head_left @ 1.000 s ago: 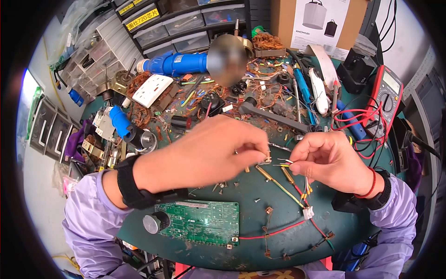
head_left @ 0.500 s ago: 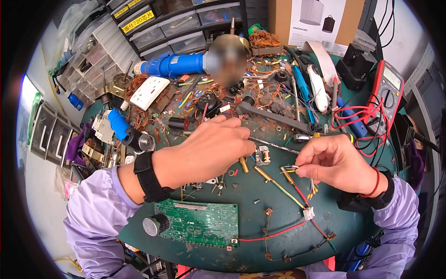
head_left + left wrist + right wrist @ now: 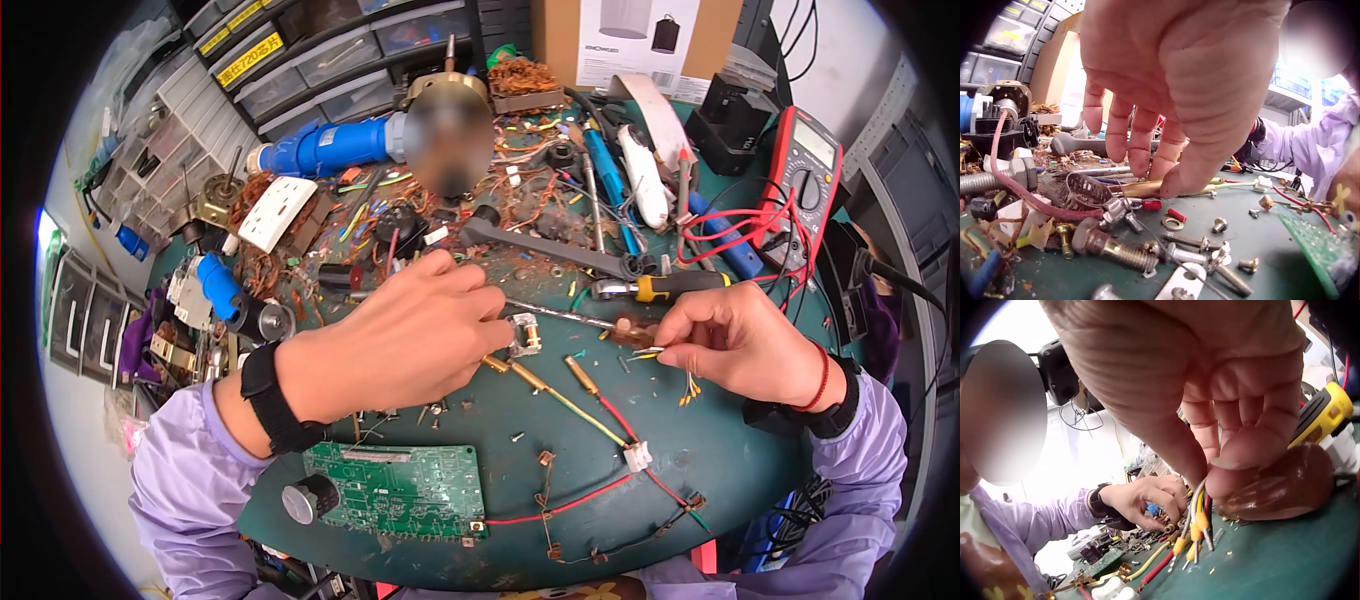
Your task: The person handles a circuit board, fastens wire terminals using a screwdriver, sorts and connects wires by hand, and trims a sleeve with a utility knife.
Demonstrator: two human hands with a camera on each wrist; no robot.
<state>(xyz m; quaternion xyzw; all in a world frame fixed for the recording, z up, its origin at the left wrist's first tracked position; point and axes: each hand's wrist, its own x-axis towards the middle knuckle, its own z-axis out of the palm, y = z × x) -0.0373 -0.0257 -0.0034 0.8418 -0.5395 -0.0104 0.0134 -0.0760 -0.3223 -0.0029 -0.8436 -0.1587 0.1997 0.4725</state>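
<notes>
In the head view my left hand point(image 3: 400, 335) is over the middle of the mat. Its thumb and fingertips pinch a brass pin point(image 3: 1141, 189) in the left wrist view. Just right of those fingers sits a small clear relay-like part point(image 3: 525, 334). A brass connector on a yellow-green wire point(image 3: 585, 413) and another on a red wire point(image 3: 614, 418) lie alongside, both wires running to a white connector point(image 3: 637, 457). My right hand point(image 3: 745, 345) pinches a bundle of thin wires, whose orange ferrules point(image 3: 1195, 532) hang below the thumb in the right wrist view.
A green circuit board point(image 3: 400, 490) lies at the front left. Loose screws point(image 3: 1229, 275) are scattered under my left hand. Behind are a yellow-black screwdriver point(image 3: 685, 286), a grey wrench-like tool point(image 3: 550, 248), a red multimeter point(image 3: 805, 185) and heaped wire scraps. An amber-handled screwdriver point(image 3: 635, 331) touches the right-hand area.
The head view has shifted, so the bench appears further left. My left hand has moved from the relay-like part to the brass pin. My right hand still pinches the wires.
</notes>
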